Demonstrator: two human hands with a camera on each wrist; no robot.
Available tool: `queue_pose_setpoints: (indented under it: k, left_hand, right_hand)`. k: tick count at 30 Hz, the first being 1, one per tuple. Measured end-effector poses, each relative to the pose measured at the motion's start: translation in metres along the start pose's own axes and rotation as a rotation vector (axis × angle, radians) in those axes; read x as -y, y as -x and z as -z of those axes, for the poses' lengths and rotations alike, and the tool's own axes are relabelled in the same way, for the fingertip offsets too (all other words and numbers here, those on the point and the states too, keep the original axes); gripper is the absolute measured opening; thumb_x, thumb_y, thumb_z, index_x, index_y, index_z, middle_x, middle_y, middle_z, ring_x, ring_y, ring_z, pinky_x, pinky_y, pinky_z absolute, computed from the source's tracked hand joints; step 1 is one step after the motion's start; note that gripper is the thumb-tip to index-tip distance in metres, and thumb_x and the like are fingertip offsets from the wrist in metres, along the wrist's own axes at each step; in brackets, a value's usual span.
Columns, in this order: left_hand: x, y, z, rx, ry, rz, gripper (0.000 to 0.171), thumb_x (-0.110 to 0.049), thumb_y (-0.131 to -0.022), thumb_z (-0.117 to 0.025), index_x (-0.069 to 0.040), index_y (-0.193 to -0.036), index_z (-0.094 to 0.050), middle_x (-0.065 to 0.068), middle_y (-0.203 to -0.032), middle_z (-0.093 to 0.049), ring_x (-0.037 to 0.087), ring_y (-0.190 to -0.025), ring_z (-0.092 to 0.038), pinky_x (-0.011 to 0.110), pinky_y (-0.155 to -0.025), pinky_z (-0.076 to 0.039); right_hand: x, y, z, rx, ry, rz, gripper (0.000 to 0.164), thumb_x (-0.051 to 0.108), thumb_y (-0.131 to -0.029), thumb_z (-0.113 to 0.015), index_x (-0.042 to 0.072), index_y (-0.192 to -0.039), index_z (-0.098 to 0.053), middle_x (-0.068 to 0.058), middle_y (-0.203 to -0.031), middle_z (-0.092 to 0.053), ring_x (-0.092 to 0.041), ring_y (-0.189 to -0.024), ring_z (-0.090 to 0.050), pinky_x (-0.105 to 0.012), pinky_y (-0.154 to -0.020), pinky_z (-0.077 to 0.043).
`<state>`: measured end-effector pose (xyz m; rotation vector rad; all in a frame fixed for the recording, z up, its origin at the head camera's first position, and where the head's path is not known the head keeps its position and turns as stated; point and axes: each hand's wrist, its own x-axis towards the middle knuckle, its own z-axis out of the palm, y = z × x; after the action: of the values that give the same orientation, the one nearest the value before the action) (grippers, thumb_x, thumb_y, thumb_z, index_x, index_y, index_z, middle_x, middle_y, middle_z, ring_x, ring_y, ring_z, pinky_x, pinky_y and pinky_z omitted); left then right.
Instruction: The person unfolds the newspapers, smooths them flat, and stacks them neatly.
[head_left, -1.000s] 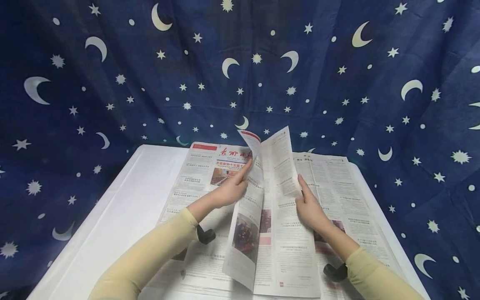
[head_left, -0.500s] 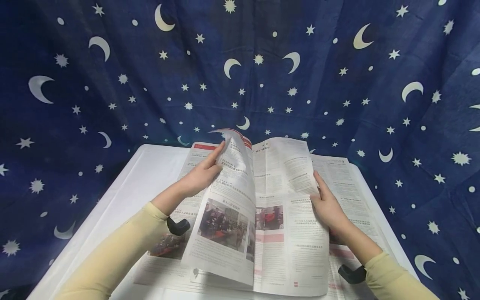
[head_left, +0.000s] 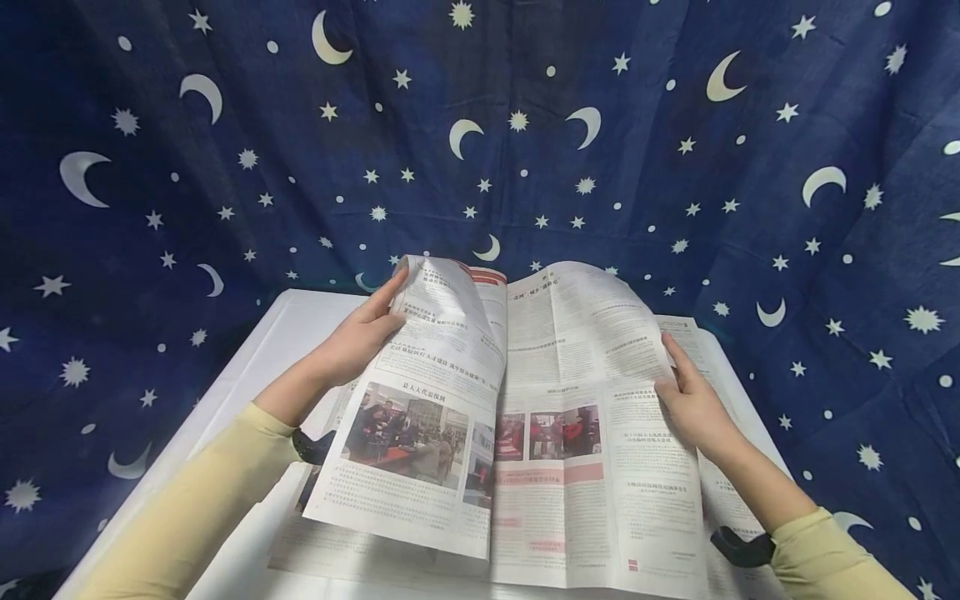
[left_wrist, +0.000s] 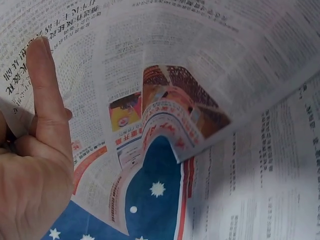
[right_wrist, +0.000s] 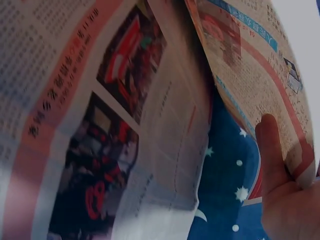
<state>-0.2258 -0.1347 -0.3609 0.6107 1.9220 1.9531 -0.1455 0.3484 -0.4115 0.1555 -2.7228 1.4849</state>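
Note:
A newspaper [head_left: 577, 371] is spread open in front of me, its print upside down from here. My left hand [head_left: 352, 342] pinches the outer edge of its raised left page [head_left: 442, 367], which bends over at the top. On the opposite side, my right hand [head_left: 697, 408] grips the outer edge of the right page, whose upper part curves upward. In the left wrist view one straight finger [left_wrist: 47, 85] lies along the paper. The right wrist view shows a finger [right_wrist: 272, 150] against a page's underside. Fingers behind the sheets are partly hidden.
More newspaper sheets [head_left: 352, 550] lie beneath, on a white table [head_left: 255, 358]. A dark blue cloth [head_left: 420, 125] with moons and stars hangs behind the table and along both sides. Black straps are on both wrists.
My hands have moved apart, left hand leftward and right hand rightward. The pages between them have spread from nearly folded to wide open, showing photographs on both sides.

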Motion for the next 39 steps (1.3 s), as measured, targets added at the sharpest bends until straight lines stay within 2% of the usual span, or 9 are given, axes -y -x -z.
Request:
queue_pose_setpoints:
  k: [11,18,25,28,31,32,34,37,39]
  left_hand:
    - [-0.002,0.01,0.015,-0.017,0.002,-0.014,0.067,-0.008,-0.111,-0.027,-0.038,-0.165,-0.001,0.021,-0.16,-0.031,0.024,-0.111,-0.068,0.037,-0.087,-0.06]
    - [-0.001,0.013,0.02,-0.005,-0.004,-0.02,0.068,-0.008,-0.111,-0.026,-0.043,-0.164,-0.002,0.012,-0.167,-0.019,0.026,-0.116,-0.066,0.04,-0.089,-0.06]
    - [-0.001,0.017,0.025,0.001,0.0,-0.021,0.068,-0.008,-0.111,-0.024,-0.045,-0.164,-0.002,0.02,-0.164,-0.025,0.028,-0.115,-0.067,0.044,-0.088,-0.06]
    - [0.0,0.018,0.028,0.001,0.002,-0.024,0.068,-0.008,-0.111,-0.024,-0.045,-0.164,-0.001,0.021,-0.164,-0.025,0.027,-0.114,-0.068,0.043,-0.088,-0.06]
    - [0.002,0.019,0.031,0.005,0.012,-0.02,0.068,-0.007,-0.111,-0.024,-0.045,-0.164,-0.001,0.02,-0.163,-0.025,0.027,-0.114,-0.068,0.043,-0.087,-0.06]
    - [0.002,0.019,0.031,0.007,0.012,-0.019,0.068,-0.007,-0.111,-0.023,-0.045,-0.164,-0.001,0.021,-0.163,-0.026,0.027,-0.113,-0.068,0.043,-0.087,-0.06]
    - [0.003,0.02,0.032,0.008,0.012,-0.013,0.068,-0.007,-0.111,-0.023,-0.044,-0.164,-0.001,0.021,-0.162,-0.028,0.027,-0.113,-0.068,0.042,-0.087,-0.06]
    - [0.005,0.021,0.034,0.0,-0.008,-0.001,0.067,-0.008,-0.111,-0.023,-0.042,-0.164,0.001,0.022,-0.16,-0.031,0.027,-0.112,-0.069,0.041,-0.086,-0.061]
    - [0.007,0.021,0.035,-0.011,-0.022,0.011,0.067,-0.009,-0.111,-0.024,-0.04,-0.164,0.002,0.022,-0.16,-0.032,0.026,-0.112,-0.069,0.04,-0.086,-0.061]
  right_hand:
    - [0.0,0.007,0.021,-0.015,0.027,-0.021,0.076,0.005,-0.108,-0.036,0.03,-0.165,0.008,-0.031,-0.165,-0.013,-0.057,-0.143,-0.028,-0.074,-0.109,-0.024]
    - [-0.001,0.011,0.029,-0.011,0.085,-0.042,0.074,0.012,-0.111,-0.037,0.04,-0.163,0.007,-0.029,-0.165,-0.019,-0.051,-0.14,-0.038,-0.051,-0.105,-0.039]
    - [-0.002,0.012,0.036,-0.024,0.083,-0.031,0.075,0.009,-0.109,-0.038,0.034,-0.164,0.008,-0.03,-0.166,-0.008,-0.056,-0.14,-0.032,-0.066,-0.111,-0.03]
    - [-0.004,0.012,0.039,-0.034,0.088,-0.016,0.075,0.008,-0.109,-0.038,0.032,-0.165,0.007,-0.03,-0.166,-0.006,-0.056,-0.14,-0.031,-0.035,-0.114,-0.035]
    - [-0.006,0.012,0.042,-0.037,0.073,-0.006,0.076,0.006,-0.109,-0.038,0.031,-0.165,0.008,-0.035,-0.163,-0.011,-0.056,-0.138,-0.033,-0.007,-0.095,-0.034]
    - [-0.007,0.013,0.043,-0.04,0.069,-0.006,0.076,0.006,-0.109,-0.038,0.031,-0.165,0.007,-0.035,-0.163,-0.011,-0.057,-0.139,-0.032,-0.006,-0.097,-0.032]
    - [-0.008,0.013,0.044,-0.046,0.075,-0.011,0.076,0.006,-0.109,-0.038,0.031,-0.165,0.008,-0.036,-0.162,-0.014,-0.057,-0.139,-0.032,-0.006,-0.098,-0.032]
    - [-0.009,0.013,0.045,-0.057,0.097,-0.03,0.076,0.007,-0.109,-0.037,0.03,-0.165,0.008,-0.038,-0.16,-0.017,-0.056,-0.137,-0.035,-0.034,-0.114,-0.035]
    - [-0.01,0.013,0.046,-0.061,0.115,-0.042,0.075,0.008,-0.11,-0.037,0.029,-0.164,0.009,-0.039,-0.158,-0.022,-0.054,-0.134,-0.04,-0.049,-0.112,-0.037]
